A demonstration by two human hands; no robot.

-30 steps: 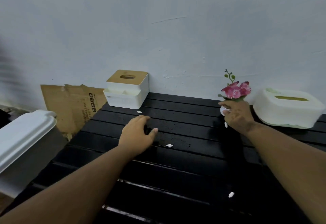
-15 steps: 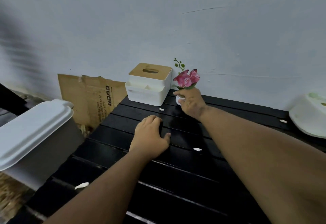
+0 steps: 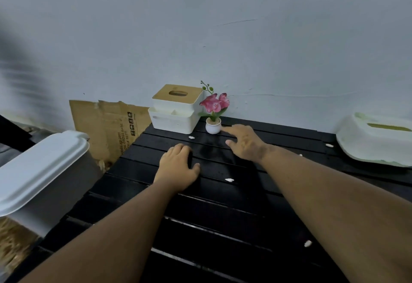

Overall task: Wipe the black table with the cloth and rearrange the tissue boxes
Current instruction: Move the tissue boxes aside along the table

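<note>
Black slats of the bench [image 3: 223, 204]: our left hand [image 3: 178, 169] clutches a dark cloth [image 3: 190, 159], mostly hidden; right hand [image 3: 244, 141] released beside the flowerpot [image 3: 213, 125], tissue box [image 3: 176, 109] at far-left corner, another [image 3: 374, 140] cut off right.

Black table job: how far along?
Done: flower pot set beside wood-lid tissue box; right hand open next to it. In hand: left hand presses something dark, probably the cloth. Left: white scraps on black table; rounded tissue box untouched.
</note>
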